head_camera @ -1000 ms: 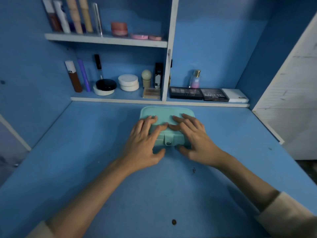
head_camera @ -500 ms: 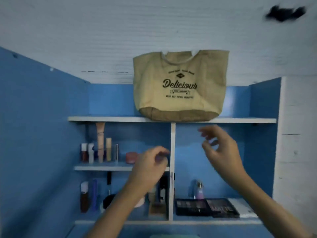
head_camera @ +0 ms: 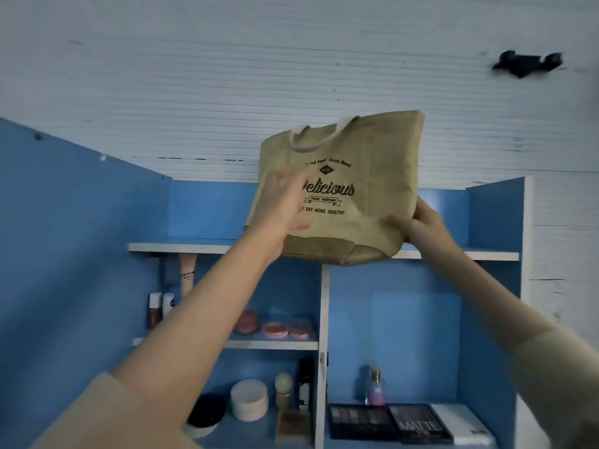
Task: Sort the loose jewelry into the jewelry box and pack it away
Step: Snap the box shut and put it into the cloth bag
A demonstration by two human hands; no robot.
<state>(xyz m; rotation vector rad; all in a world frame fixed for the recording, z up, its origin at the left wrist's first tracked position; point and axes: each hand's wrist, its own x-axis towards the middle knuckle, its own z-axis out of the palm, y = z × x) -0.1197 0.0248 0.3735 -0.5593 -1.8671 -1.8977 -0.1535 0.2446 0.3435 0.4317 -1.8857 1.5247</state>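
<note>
Tote bag [head_camera: 372, 189]: tan, coarse weave, darker brown base, white handle, black printed lettering. Shelf unit [head_camera: 405, 335]: blue panels with white front edges. Wall [head_camera: 227, 76]: white, finely ribbed in horizontal lines. Compacts [head_camera: 275, 329]: pink. Palettes [head_camera: 359, 419]: black cases, grey and brown pans. Jar [head_camera: 249, 399]: off-white. Bottle [head_camera: 375, 388]: pink-lilac, gold cap. Sleeve [head_camera: 113, 413]: beige.

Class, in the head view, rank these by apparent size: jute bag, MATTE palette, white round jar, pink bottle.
1. jute bag, held nearer the camera, so enlarged.
2. MATTE palette.
3. white round jar, only slightly smaller than the palette.
4. pink bottle.
</note>
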